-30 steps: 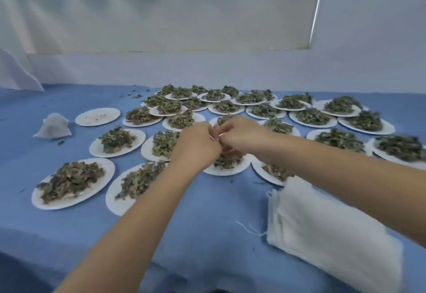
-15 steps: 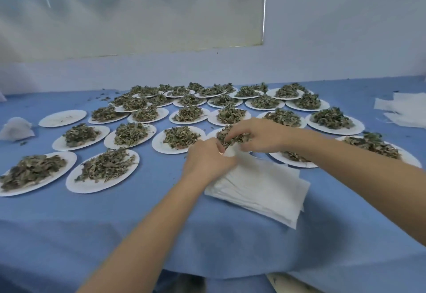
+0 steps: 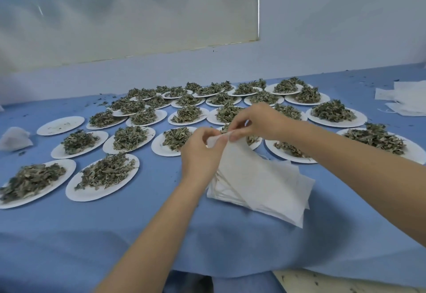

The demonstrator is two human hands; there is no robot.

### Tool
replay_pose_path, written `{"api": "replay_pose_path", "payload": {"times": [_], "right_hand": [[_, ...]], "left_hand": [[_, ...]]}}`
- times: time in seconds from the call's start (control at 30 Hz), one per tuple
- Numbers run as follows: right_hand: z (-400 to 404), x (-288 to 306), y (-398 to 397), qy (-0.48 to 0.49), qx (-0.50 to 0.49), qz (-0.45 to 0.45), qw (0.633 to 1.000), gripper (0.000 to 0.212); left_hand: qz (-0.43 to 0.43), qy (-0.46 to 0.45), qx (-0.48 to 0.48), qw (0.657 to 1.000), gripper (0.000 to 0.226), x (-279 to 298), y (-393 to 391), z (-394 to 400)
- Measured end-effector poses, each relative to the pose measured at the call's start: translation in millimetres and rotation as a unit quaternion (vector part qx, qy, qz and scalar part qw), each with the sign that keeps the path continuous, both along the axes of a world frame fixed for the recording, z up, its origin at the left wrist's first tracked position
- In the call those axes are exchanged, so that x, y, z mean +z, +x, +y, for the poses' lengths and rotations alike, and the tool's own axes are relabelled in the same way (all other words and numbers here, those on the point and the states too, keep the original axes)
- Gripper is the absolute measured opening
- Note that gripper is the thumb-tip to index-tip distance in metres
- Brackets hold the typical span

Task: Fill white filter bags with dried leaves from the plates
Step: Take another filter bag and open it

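Both hands, left (image 3: 200, 152) and right (image 3: 258, 121), pinch the top edge of one thin white paper filter bag (image 3: 239, 154) (lifted off the white stack (image 3: 265, 184)) above the blue-covered bench (image 3: 115, 228), beside round white paper plates (image 3: 76, 191) heaped with dried green leaves (image 3: 106, 173).

The tablecloth (image 3: 115, 235) is plain light blue, speckled with dark green crumbs. The paper plates (image 3: 57, 125) are white; the dried leaves (image 3: 105, 173) heaped on them are mottled olive green and grey-brown. The stack of filter bags (image 3: 265, 186) is white, as is the filled bag (image 3: 13, 142) at far left
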State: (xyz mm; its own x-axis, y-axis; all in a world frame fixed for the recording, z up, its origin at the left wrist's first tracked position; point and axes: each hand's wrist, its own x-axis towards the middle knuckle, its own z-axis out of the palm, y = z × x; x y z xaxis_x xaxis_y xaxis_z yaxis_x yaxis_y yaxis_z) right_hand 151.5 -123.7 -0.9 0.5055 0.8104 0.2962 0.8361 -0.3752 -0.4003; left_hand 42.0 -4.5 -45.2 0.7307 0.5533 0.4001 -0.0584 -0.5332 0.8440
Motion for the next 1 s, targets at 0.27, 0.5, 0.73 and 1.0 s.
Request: {"api": "replay_pose_path", "payload": {"times": [0.27, 0.5, 0.73, 1.0], "right_hand": [[2.5, 23.3, -6.2, 0.091, 0.015, -0.086, 0.992, 0.013], [25.4, 51.9, -25.6, 0.096, -0.020, -0.145, 0.985, 0.021], [39.2, 55.2, -28.7, 0.052, 0.000, 0.020, 0.998, 0.022], [58.2, 35.5, -28.3, 0.070, 0.055, 0.192, 0.977, 0.036]], "left_hand": [[-0.104, -0.172, 0.012, 0.979, 0.008, 23.8, 2.8, 6.6], [-0.135, -0.065, 0.020, 0.988, 0.005, 53.6, 2.5, 23.8], [-0.117, 0.002, -0.043, 0.992, 0.011, 68.8, -3.2, 46.0], [-0.035, 0.115, -0.095, 0.988, 0.013, 75.2, -0.4, 71.0]]}}
